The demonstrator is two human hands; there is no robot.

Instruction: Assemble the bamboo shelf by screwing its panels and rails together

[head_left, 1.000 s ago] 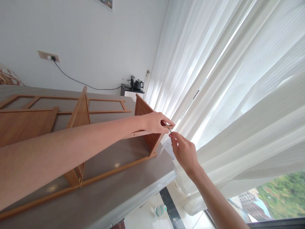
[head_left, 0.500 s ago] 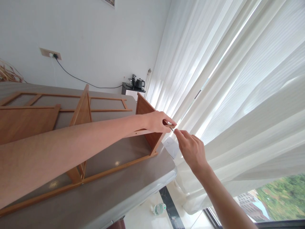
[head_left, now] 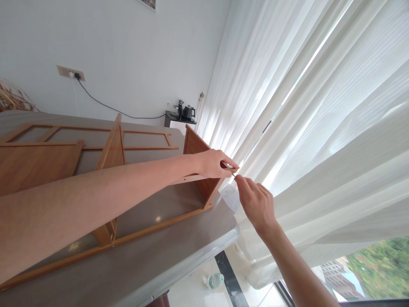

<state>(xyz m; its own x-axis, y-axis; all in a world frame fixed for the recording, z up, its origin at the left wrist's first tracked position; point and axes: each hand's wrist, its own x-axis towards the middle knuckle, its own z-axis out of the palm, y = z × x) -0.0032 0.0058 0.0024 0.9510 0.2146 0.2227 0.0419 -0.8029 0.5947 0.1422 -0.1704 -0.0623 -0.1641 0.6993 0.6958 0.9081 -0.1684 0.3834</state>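
Observation:
My left hand (head_left: pixel 213 163) is closed around the end of a pale wooden rail (head_left: pixel 182 179), with thumb and forefinger near its tip. Just beyond the rail's end, my right hand (head_left: pixel 255 202) pinches a thin metal rod, which looks like a hex key (head_left: pixel 234 175). Its exposed part meets the rail tip; the rest is hidden by my fingers. Under my left hand stands an upright brown wooden panel (head_left: pixel 201 145), joined to a long lower rail (head_left: pixel 166 221). Another upright panel (head_left: pixel 110 143) stands farther left, partly behind my left forearm.
The wooden frame lies on a grey-covered table (head_left: pixel 204 232) with a rounded corner. A flat wooden panel (head_left: pixel 38 164) is at left. White curtains (head_left: pixel 319 140) hang close on the right. A plastic bottle (head_left: pixel 214 280) is on the floor; a black kettle (head_left: pixel 188 111) stands behind.
The view has shifted slightly, so everything sits a little farther right. My right hand has turned slightly at the rod; my left keeps its grip on the rail.

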